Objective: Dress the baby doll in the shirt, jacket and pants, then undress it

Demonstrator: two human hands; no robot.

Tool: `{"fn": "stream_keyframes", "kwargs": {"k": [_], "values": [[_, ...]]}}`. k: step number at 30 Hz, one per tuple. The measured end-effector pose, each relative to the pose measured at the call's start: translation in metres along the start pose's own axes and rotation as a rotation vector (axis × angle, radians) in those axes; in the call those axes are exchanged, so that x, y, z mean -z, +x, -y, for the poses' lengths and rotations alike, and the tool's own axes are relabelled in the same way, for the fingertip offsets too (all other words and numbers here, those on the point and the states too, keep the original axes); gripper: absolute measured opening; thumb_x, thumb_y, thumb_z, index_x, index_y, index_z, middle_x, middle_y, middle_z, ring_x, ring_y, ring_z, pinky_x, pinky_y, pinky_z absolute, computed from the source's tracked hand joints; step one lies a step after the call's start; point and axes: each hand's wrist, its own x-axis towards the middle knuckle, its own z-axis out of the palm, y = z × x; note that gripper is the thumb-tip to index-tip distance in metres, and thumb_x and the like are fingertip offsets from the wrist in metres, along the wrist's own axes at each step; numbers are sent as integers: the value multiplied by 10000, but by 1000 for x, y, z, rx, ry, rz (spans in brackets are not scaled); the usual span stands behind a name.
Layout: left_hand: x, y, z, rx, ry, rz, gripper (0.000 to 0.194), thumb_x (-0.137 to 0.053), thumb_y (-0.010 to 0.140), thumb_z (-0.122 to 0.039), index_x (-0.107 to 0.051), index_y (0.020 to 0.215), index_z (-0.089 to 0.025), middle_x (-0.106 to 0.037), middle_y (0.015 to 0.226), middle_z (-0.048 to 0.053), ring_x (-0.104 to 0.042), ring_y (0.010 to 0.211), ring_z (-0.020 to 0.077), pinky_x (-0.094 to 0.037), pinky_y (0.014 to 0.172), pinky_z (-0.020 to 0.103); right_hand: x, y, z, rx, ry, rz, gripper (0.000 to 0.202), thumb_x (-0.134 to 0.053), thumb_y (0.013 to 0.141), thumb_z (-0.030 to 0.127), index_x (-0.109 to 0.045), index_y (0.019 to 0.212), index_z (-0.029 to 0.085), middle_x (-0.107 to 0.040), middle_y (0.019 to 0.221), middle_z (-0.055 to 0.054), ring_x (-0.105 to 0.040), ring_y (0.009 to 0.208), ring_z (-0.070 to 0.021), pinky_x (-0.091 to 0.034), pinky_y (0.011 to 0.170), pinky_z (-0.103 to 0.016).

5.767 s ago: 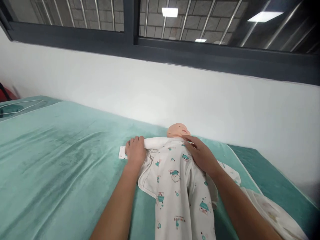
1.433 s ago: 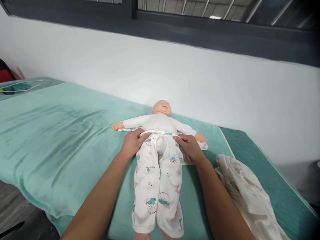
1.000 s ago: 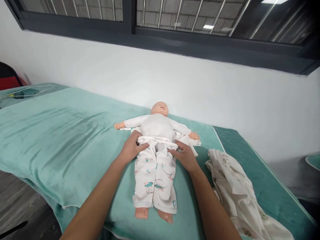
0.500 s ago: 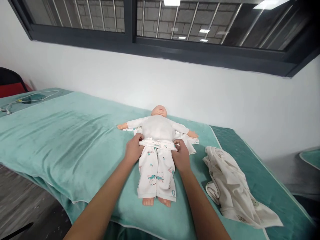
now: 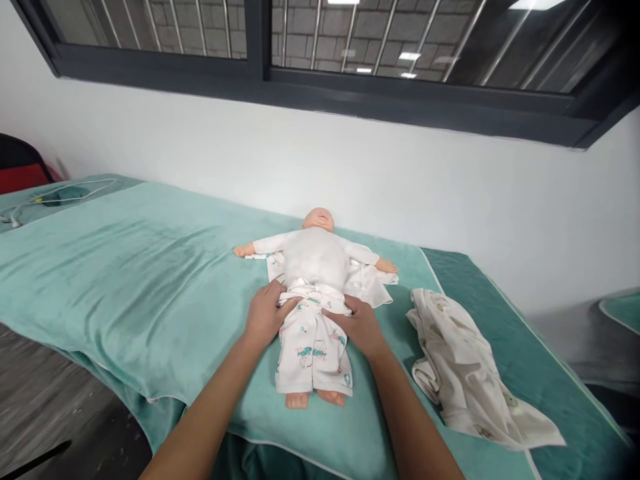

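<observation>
A baby doll [image 5: 316, 257] lies on its back on the green cloth, its arms spread. It wears a white long-sleeved top and printed white baby pants [image 5: 314, 347], and its bare feet stick out of the legs. My left hand [image 5: 267, 312] grips the pants at the hip on the left, the thumb lying over the front. On the right hip my right hand [image 5: 361, 323] holds the pants, its thumb also across the front. Fingertips of both hands are partly hidden at the doll's sides. A printed white garment [image 5: 373, 285] is spread beneath the doll's back and arms.
A crumpled cream cloth [image 5: 460, 367] lies to the right on the green-covered bed [image 5: 150, 267]. White cables [image 5: 65, 193] rest at the far left, near a red and black chair [image 5: 23, 167]. Behind the bed rises a white wall with a dark-framed window [image 5: 300, 97].
Both hands have shifted from the waistband slightly down onto the hips, thumbs now laid over the front. The waistband, rolled before, looks looser and bunched.
</observation>
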Motion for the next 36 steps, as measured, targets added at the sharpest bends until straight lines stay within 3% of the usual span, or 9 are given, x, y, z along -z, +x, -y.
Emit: {"fn": "stream_keyframes", "kwargs": {"k": [3, 6, 10, 14, 21, 26, 32, 36], "values": [[-4, 0, -1, -28, 82, -65, 303, -484, 925, -432, -436, 716, -218, -543, 730, 13, -522, 729, 186, -363, 675, 298, -8, 0, -1, 41, -92, -131, 217, -636, 777, 399, -657, 710, 193, -645, 709, -9, -533, 718, -207, -405, 658, -307], [-9, 5, -2, -11, 97, -98, 300, -474, 932, -429, -435, 718, -222, -551, 714, 13, -542, 700, 184, -366, 652, 290, -14, 5, -1, 42, -117, -267, 212, -580, 757, 338, -514, 606, 205, -507, 578, 22, -453, 625, -167, -332, 582, -280], [-14, 22, 1, 5, 138, -85, 274, -464, 942, -446, -473, 782, -223, -594, 766, 24, -585, 762, 205, -375, 672, 293, -17, 11, 0, -10, -49, -357, 234, -533, 750, 326, -382, 602, 225, -400, 560, 45, -377, 611, -144, -296, 558, -265], [-20, 42, 4, -2, 176, -34, 268, -458, 950, -449, -496, 820, -218, -618, 814, 33, -589, 787, 209, -346, 664, 291, -16, 16, -1, -57, 9, -322, 250, -560, 783, 357, -385, 660, 228, -449, 629, 51, -396, 662, -147, -319, 591, -258], [-21, 59, 5, 5, 150, -46, 294, -450, 956, -468, -502, 828, -209, -623, 803, 31, -582, 785, 205, -338, 668, 290, -11, 21, 0, -55, 81, -155, 290, -574, 850, 506, -546, 878, 219, -595, 854, 17, -524, 827, -184, -410, 732, -281], [-15, 46, -1, 45, 41, -71, 286, -468, 944, -476, -525, 856, -210, -627, 823, 27, -583, 794, 198, -378, 689, 290, -10, 16, -1, -48, 53, -140, 350, -596, 835, 558, -534, 878, 216, -563, 832, 20, -518, 828, -186, -412, 746, -290], [-5, 3, -14, -67, -48, -67, 373, -463, 949, -466, -437, 679, -210, -512, 704, -5, -498, 704, 156, -367, 668, 285, -11, 11, 0, -48, 31, -114, 335, -589, 848, 545, -514, 888, 221, -597, 868, 17, -534, 842, -192, -405, 753, -297], [2, -23, -18, -99, -71, 4, 413, -456, 949, -448, -398, 618, -207, -453, 668, -1, -466, 698, 163, -373, 673, 300, -11, 11, -3, -41, 34, -92, 310, -601, 847, 506, -532, 945, 220, -616, 929, 4, -555, 910, -213, -405, 810, -317]]}}
